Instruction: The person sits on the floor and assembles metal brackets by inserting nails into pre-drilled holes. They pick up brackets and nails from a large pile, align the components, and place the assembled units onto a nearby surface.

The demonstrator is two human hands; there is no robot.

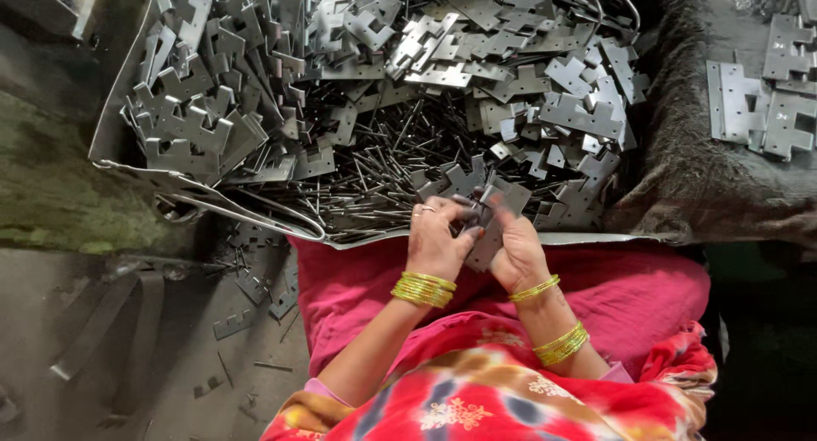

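- At centre frame, just above the lap, both hands meet over 1 grey metal hinge leaf (487, 228).
- Left hand (436, 241): fingers curled and pinching the leaf's left edge; a ring shows on 1 finger.
- Right hand (515, 252): fingers closed around the leaf from the right, thumb across its face. The leaf stands tilted between the 2 hands, its upper end clear of the fingertips.
- Whether a pin sits in the leaf cannot be told; the fingers hide that part.
- Gold bangles (423, 289) sit stacked on the left wrist; the right forearm carries 2 separate groups. Exact count not readable.
- Beyond the hands lies a metal tray (106, 134) heaped with loose hinge leaves (196, 126) and thin pins (383, 168); both too many to count.
- At upper right, assembled hinges (753, 109) rest on a dark cloth (689, 177); at least 4 are visible.
- Stray leaves and pins (255, 283) lie on the floor at left.
- Red fabric (630, 296) covers the lap.
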